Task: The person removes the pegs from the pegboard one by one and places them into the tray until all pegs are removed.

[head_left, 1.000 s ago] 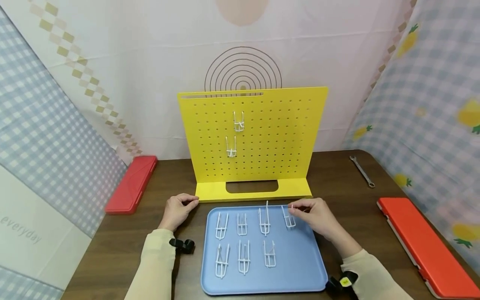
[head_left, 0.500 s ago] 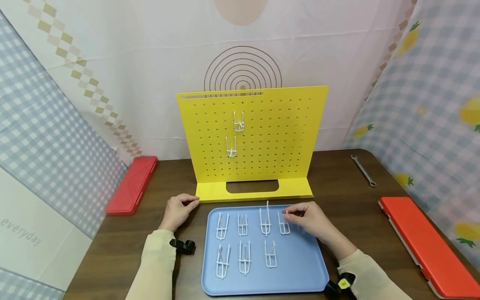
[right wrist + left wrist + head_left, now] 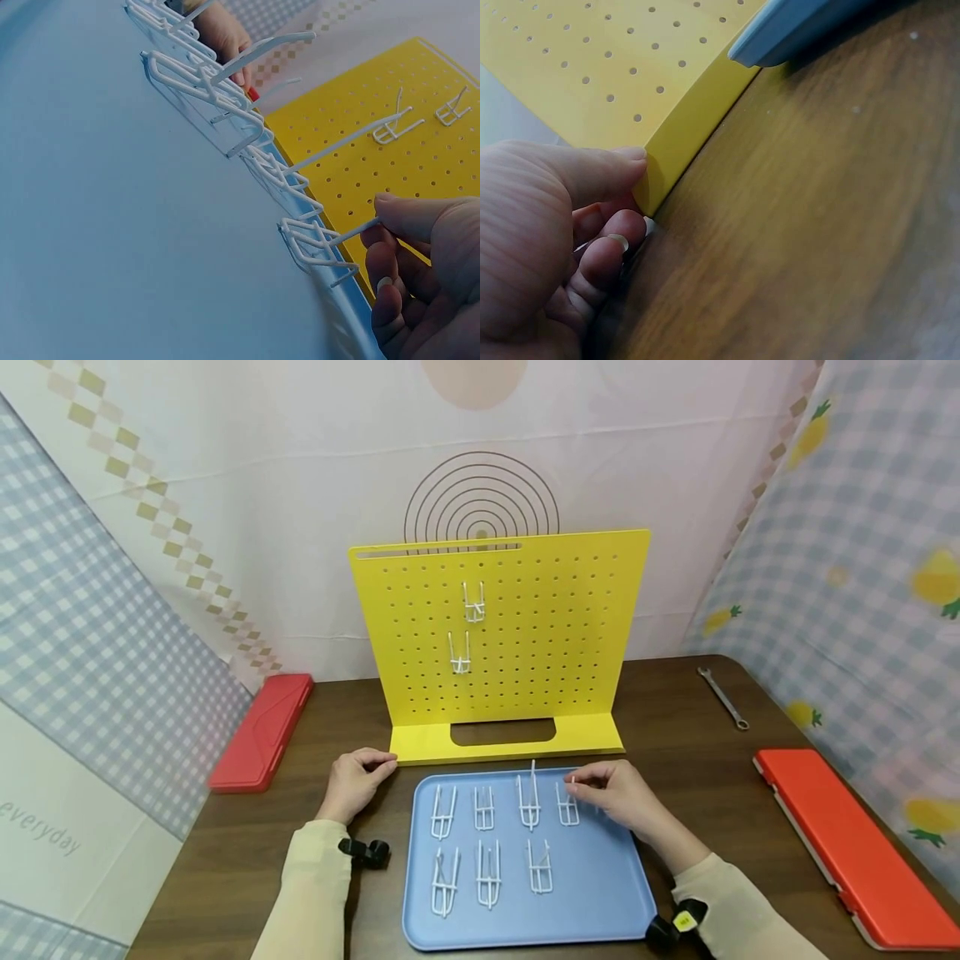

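My right hand (image 3: 622, 789) pinches the tip of a prong on a white wire pegboard hook (image 3: 311, 244) between thumb and index finger. That hook's looped end is down against the blue tray (image 3: 600, 893), at the far row's right end. Several similar white hooks (image 3: 487, 872) lie in two rows on the tray, prongs pointing up. My left hand (image 3: 354, 781) holds the front left corner of the yellow pegboard's base (image 3: 694, 124), thumb on its edge and the other fingers curled beside it. Two white hooks (image 3: 460, 653) hang on the upright yellow pegboard (image 3: 540, 627).
A red case (image 3: 262, 735) lies at the left, and a larger orange-red case (image 3: 855, 852) lies at the right. Behind that one is a combination wrench (image 3: 722, 697) near the table's right edge. The tray sits directly in front of the pegboard base.
My right hand has shifted slightly left with the pinched hook, which has moved nearer its neighbour and straightened into line with the far row. My left hand has stayed at the base corner.
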The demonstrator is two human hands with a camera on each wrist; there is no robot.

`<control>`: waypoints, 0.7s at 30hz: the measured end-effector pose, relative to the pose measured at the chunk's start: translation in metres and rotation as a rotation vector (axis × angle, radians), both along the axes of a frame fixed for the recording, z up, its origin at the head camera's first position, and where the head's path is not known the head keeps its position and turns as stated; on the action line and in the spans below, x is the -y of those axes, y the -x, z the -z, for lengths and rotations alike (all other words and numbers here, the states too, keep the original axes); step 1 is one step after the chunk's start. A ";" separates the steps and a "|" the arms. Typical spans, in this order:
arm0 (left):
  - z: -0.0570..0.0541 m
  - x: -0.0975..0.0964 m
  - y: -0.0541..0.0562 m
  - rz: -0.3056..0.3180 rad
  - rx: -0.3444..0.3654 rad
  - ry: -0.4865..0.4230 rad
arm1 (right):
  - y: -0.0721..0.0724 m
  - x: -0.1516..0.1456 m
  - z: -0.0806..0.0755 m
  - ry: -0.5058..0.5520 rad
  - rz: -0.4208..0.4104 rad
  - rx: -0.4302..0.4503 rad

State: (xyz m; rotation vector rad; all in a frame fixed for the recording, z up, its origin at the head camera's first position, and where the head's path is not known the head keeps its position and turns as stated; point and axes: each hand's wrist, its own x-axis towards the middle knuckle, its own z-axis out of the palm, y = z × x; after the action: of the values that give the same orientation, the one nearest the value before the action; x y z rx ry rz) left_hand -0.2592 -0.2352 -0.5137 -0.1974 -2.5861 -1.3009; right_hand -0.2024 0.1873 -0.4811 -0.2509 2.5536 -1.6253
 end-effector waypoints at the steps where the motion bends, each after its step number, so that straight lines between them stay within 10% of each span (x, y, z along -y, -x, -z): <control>1: 0.000 0.000 0.000 0.000 0.000 -0.002 | 0.000 0.000 0.000 0.001 -0.001 -0.002; 21: 0.000 0.000 0.000 0.004 0.002 -0.005 | 0.002 -0.006 -0.004 -0.019 0.016 -0.002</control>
State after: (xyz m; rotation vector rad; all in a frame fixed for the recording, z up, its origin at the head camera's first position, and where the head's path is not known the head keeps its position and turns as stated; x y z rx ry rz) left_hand -0.2595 -0.2351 -0.5135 -0.2012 -2.5856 -1.3094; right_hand -0.2041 0.1930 -0.4767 -0.2315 2.5777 -1.6062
